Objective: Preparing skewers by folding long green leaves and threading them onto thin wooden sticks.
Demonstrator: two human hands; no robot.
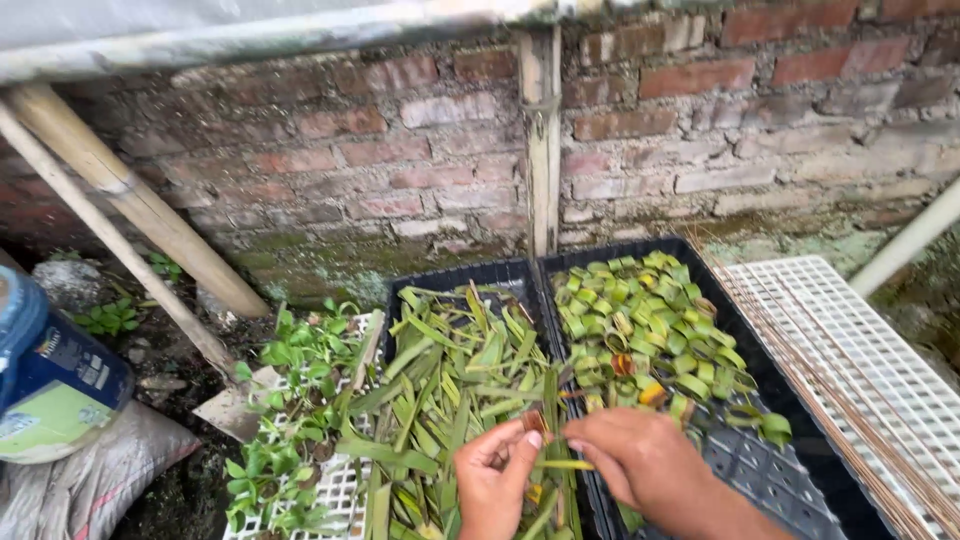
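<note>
2 hands, left hand (492,478) and right hand (640,460), pinch 1 leaf strip (562,464) between their fingers above 2 black trays: the left tray (440,282) holds loose leaves, the right tray (745,460) rolled leaf rings (uncounted), before the brick wall (400,150).

I am seeing a narrow green leaf strip (563,464) lying level, lower centre of the frame, pinched at both ends.

Both hands low in view, just in front of the black plastic tray (480,275). Left hand (492,480) palm turned inward, fingers curled, thumb and forefinger pinched. Right hand (640,462) back up, wrist angled in from lower right, fingertips closed, nearly meeting the left's.
</note>
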